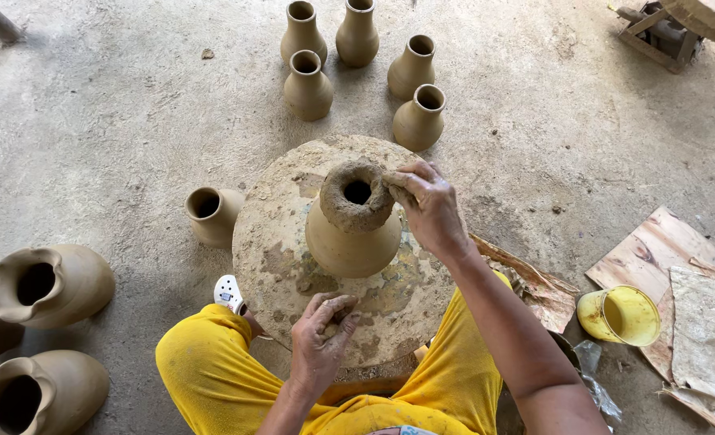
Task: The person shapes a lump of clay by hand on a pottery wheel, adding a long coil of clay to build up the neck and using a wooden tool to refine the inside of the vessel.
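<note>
A half-built clay vase [349, 238] stands on a round clay-smeared wheel [281, 242] between my knees. Its rough neck ring [356, 193] has a dark opening in the top. My right hand [430, 205] pinches the right side of that ring with fingers and thumb. My left hand [319, 338] rests near the wheel's front edge, fingers curled around a small lump of clay [337, 312]. I sit on the ground in yellow trousers [212, 362].
Several finished small vases [307, 84] stand on the concrete floor beyond the wheel, and one more vase [211, 213] at its left. Larger wide-mouthed pots [47, 286] sit at the left edge. A yellow bucket [619, 316] and wooden boards [655, 250] lie at the right.
</note>
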